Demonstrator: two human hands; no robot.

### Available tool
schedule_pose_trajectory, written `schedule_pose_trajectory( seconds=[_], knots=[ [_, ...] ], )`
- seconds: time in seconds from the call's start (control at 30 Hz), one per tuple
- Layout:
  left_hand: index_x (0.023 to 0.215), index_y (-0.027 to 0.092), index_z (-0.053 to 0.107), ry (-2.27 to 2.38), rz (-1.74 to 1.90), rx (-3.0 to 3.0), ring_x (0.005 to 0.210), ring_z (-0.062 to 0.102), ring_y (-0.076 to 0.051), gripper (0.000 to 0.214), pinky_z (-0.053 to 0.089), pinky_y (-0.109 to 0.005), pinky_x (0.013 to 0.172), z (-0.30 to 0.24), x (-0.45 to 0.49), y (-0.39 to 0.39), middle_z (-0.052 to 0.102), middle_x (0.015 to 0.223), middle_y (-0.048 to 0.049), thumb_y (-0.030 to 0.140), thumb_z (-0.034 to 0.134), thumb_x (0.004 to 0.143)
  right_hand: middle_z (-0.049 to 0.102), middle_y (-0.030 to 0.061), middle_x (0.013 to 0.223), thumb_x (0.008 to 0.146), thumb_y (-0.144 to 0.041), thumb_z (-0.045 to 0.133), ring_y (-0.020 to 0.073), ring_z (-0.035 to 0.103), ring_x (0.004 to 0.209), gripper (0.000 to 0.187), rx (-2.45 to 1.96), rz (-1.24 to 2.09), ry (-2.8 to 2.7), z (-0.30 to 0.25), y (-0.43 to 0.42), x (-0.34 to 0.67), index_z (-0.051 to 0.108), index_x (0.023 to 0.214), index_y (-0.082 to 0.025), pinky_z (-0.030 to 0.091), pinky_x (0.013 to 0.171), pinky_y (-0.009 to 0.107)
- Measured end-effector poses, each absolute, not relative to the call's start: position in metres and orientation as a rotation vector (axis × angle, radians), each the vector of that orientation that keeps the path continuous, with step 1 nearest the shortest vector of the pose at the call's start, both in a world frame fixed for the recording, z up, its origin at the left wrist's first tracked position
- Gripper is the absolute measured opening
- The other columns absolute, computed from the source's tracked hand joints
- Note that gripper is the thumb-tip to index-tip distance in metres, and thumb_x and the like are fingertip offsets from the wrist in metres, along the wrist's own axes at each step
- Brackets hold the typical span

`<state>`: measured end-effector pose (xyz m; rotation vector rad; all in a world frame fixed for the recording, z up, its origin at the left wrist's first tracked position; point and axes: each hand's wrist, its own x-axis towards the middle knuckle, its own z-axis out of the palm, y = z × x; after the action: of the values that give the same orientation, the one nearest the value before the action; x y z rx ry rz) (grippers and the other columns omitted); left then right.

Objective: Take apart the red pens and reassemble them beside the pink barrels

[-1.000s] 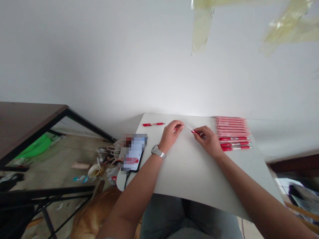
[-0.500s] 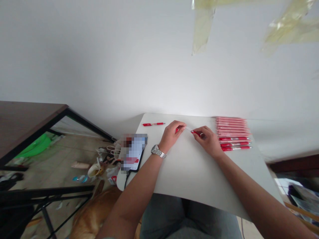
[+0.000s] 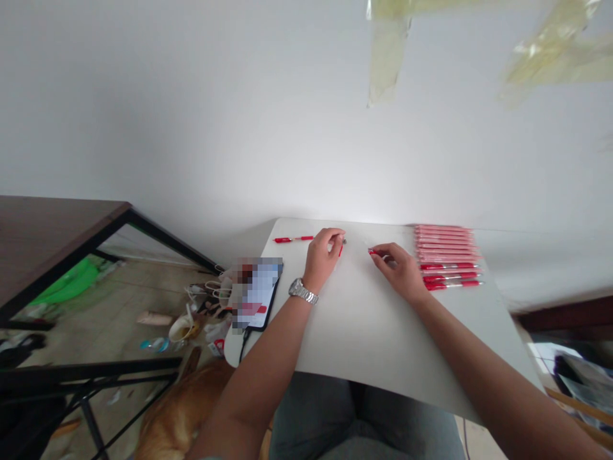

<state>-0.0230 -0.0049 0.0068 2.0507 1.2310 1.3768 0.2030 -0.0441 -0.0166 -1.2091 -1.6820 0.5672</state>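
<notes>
My left hand, a watch on its wrist, is closed in a pinch on a small red pen part. A dark, metallic-looking tip shows at its fingertips. Apart from it, to the right, my right hand pinches a red pen barrel whose clear end points toward the left hand. The fingers cover most of both pieces. On the white table, a red pen lies just beyond my left hand.
To the right lies a row of pale pink pens, with several red pens nearer me. A phone with a cable rests at the table's left edge. A tan-furred animal is on the floor at lower left.
My hands have come apart: the left has moved a little left with its red part. The clear piece that spanned the gap between them no longer reaches the left hand. My right hand has barely moved.
</notes>
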Motion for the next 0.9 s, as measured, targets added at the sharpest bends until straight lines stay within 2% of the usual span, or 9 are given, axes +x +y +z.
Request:
schedule_pose_trajectory(
  seconds=[0.13,0.4,0.63,0.9],
  knots=[
    [0.109,0.022,0.067,1.421,1.393,2.06,0.097,0.068,-0.019,0.018,0.056,-0.034,0.089,0.005,-0.028,-0.002,0.072,0.106,-0.0071,0.027,0.05,0.105,0.075,0.0059,0.096,0.096,-0.051,0.065,0.0203,0.071,0.082,0.031,-1.244,0.635,-1.627,-0.02,-0.044,0.204,0.071,0.107,-0.023,0.059,0.078,0.036],
    [0.104,0.024,0.068,1.772,1.183,2.154,0.095,0.065,-0.021,0.017,0.052,-0.036,0.089,0.002,-0.037,-0.001,0.069,0.105,-0.0074,0.021,0.052,0.101,0.075,0.0051,0.093,0.094,-0.05,0.067,0.0189,0.071,0.079,0.03,-1.241,0.645,-1.596,-0.015,-0.047,0.202,0.069,0.105,-0.022,0.059,0.078,0.034],
    [0.098,0.024,0.067,1.855,1.081,2.209,0.088,0.064,-0.022,0.011,0.05,-0.035,0.079,-0.001,-0.039,-0.002,0.067,0.096,-0.0071,0.024,0.057,0.098,0.076,0.0062,0.093,0.094,-0.054,0.066,0.0196,0.07,0.078,0.033,-1.266,0.649,-1.584,-0.015,-0.046,0.202,0.067,0.104,-0.022,0.059,0.075,0.035],
    [0.094,0.024,0.065,1.854,0.986,2.278,0.086,0.062,-0.022,0.001,0.049,-0.035,0.079,-0.005,-0.039,-0.003,0.066,0.092,-0.006,0.024,0.065,0.093,0.075,0.0058,0.094,0.094,-0.051,0.066,0.019,0.07,0.079,0.031,-1.257,0.64,-1.578,-0.018,-0.045,0.203,0.068,0.105,-0.022,0.058,0.076,0.034]
  ],
)
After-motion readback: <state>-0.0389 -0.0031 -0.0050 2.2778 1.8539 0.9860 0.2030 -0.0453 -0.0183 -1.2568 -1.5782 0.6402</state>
